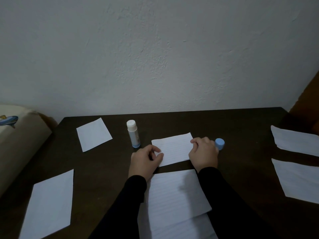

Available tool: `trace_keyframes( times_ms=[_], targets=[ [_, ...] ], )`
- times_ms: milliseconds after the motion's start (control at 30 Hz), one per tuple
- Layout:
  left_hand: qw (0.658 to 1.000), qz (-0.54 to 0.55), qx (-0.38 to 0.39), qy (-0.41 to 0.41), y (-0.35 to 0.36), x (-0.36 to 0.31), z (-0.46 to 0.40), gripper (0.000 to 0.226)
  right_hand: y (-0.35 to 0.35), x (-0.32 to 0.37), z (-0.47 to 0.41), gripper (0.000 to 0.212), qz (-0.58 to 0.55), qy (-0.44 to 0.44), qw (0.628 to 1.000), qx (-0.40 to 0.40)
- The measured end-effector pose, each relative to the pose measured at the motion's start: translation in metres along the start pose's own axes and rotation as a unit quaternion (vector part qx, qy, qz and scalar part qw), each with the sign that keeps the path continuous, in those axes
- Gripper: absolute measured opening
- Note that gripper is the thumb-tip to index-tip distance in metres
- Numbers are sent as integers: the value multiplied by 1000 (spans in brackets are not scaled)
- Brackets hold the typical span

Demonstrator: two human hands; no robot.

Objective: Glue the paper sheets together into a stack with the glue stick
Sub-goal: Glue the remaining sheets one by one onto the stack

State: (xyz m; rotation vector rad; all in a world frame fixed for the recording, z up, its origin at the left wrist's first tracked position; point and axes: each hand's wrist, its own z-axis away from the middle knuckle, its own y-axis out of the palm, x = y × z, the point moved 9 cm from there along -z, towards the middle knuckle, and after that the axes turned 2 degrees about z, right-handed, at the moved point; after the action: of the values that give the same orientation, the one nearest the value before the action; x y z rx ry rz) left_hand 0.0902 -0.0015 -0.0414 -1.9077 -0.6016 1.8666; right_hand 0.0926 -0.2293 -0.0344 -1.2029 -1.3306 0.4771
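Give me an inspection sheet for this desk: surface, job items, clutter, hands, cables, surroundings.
Surface: dark table, pushed against the wall.
Job's things: glue stick upright, uncapped; blue cap beside the right hand; small lined sheet between the hands; larger lined sheet nearer the person; loose sheets far left, near left and two at right.
Clutter: nothing seen.
Hands: left hand pinches the small sheet's left edge; right hand pinches its right edge.
Cables: nothing seen.
Surroundings: white wall; beige cushion at left.
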Motion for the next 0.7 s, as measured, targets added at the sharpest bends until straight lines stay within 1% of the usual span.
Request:
trace_keyframes(
  times_ms=[133,267,333,400,467,500,567,633,700],
  targets=[
    [1000,-19,1,0,1,1,-1,11,2,0,-1,25,12,-6,1000,-5],
    [999,36,-24,6,-5,-2,3,10,-5,3,1,22,-28,-30,998,-50],
    [997,54,-51,20,-11,-6,6,10,-9,16,5,22,-51,-100,992,-62],
    [996,38,-73,43,-16,-11,8,14,-6,36,12,26,-43,-201,978,-36],
    [994,-26,-77,69,-15,-16,7,20,3,51,19,35,-9,-280,960,16],
    [991,-67,-77,85,-13,-21,5,24,8,55,20,38,-1,-293,955,45],
    [976,-167,-64,127,-2,-35,1,34,16,55,17,44,8,-286,953,101],
    [948,-279,-6,150,20,-45,-5,46,26,56,17,48,39,-285,945,155],
    [923,-345,87,144,44,-41,-9,54,37,55,18,49,76,-281,935,204]
  ],
)
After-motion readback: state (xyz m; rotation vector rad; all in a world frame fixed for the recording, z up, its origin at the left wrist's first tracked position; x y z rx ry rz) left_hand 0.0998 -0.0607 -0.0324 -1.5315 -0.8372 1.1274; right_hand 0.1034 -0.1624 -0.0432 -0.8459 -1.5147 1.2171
